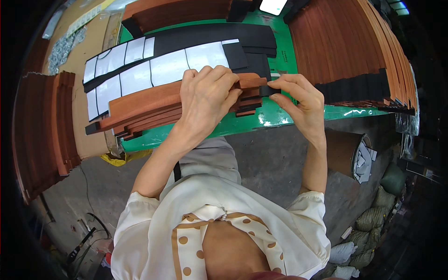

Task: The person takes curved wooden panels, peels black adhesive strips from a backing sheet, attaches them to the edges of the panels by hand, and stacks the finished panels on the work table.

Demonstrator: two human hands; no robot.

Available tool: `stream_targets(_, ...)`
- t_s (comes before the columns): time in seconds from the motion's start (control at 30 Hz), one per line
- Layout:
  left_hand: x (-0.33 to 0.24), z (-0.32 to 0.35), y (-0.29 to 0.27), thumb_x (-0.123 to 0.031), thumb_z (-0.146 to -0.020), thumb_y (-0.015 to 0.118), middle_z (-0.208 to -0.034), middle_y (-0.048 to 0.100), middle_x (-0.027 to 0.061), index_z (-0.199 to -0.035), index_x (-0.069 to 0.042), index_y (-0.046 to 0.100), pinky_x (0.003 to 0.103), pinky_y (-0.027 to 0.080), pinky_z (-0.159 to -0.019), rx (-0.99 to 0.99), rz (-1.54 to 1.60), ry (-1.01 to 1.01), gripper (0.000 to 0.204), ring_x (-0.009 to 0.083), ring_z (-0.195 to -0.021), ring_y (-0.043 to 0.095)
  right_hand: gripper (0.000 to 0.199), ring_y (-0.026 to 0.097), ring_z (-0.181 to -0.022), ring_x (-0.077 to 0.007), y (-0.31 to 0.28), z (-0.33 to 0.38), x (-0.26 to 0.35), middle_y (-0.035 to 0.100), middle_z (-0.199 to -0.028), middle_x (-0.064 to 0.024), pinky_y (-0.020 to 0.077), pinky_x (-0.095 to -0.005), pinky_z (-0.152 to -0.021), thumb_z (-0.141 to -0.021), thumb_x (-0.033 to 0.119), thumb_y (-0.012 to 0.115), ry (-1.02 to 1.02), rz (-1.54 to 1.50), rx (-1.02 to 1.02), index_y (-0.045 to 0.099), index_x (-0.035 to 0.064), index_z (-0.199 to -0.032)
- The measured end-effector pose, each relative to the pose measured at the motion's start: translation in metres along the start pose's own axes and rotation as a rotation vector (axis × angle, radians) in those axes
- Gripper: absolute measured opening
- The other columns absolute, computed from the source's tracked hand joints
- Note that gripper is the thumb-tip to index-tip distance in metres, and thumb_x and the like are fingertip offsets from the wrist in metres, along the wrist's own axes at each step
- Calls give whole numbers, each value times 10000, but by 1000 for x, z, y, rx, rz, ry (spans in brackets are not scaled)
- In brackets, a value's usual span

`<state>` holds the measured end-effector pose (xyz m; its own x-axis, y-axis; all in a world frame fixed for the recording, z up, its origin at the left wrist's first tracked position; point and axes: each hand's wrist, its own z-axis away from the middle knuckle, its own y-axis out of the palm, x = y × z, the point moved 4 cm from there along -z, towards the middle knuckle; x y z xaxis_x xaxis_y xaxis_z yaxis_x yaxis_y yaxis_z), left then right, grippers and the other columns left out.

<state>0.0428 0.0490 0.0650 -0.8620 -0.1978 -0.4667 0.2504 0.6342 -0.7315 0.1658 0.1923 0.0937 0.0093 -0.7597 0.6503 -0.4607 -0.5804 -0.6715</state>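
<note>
My left hand [204, 95] is closed round a reddish-brown wooden slat [149, 99], lying over several similar slats at the table's near edge. Thumb and fingers of my right hand [301, 100] pinch a small black strip [271, 90] against the slat's right end. A black end piece [92, 127] covers the left end of one slat in this pile. Just beyond my hands lie black sheets [210, 36], partly covered by rows of white backing pieces [168, 66]. My fingers hide part of the black strip.
Black-ended slats [343, 42] are stacked at the right; more slats [66, 121] stand at the left and others [182, 16] at the back. A lit phone [273, 5] lies on the green tabletop [280, 114]. Below right stands a bin [343, 151] with white scraps, near several sacks [373, 217].
</note>
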Motion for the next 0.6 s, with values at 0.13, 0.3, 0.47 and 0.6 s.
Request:
stream_targets(0.13, 3, 1, 2, -159, -700, 749, -836, 624, -1, -880, -76, 657, 335, 349, -684, 50, 35, -33, 219, 178, -751, 568, 259, 607, -801, -224, 6, -10, 0, 646, -881, -67, 491, -320, -672, -688, 44, 739, -161, 96, -14, 688, 41, -941)
stream_targets(0.3, 7, 2, 5, -204, -691, 761, -864, 653, -7, -867, -91, 679, 330, 356, -692, 44, 74, -81, 224, 177, -764, 584, 242, 590, -820, -229, 13, -18, -10, 655, -879, -62, 480, -333, -695, -692, 75, 740, -120, 95, 16, 700, 51, -929)
stream_targets(0.47, 6, 2, 3, -203, -691, 760, -870, 664, -11, -849, -92, 683, 332, 362, -696, 48, 89, -96, 208, 174, -760, 591, 224, 571, -810, -220, 19, -19, -13, 649, -872, -49, 472, -328, -692, -702, 96, 739, -136, 104, 71, 708, 61, -921)
stream_targets(0.6, 7, 2, 4, -203, -687, 761, -860, 666, -12, -841, -95, 685, 339, 370, -696, 34, 87, -104, 202, 177, -753, 594, 214, 550, -789, -211, 19, -20, -13, 637, -857, -39, 460, -325, -677, -708, 104, 736, -153, 118, 84, 712, 66, -918)
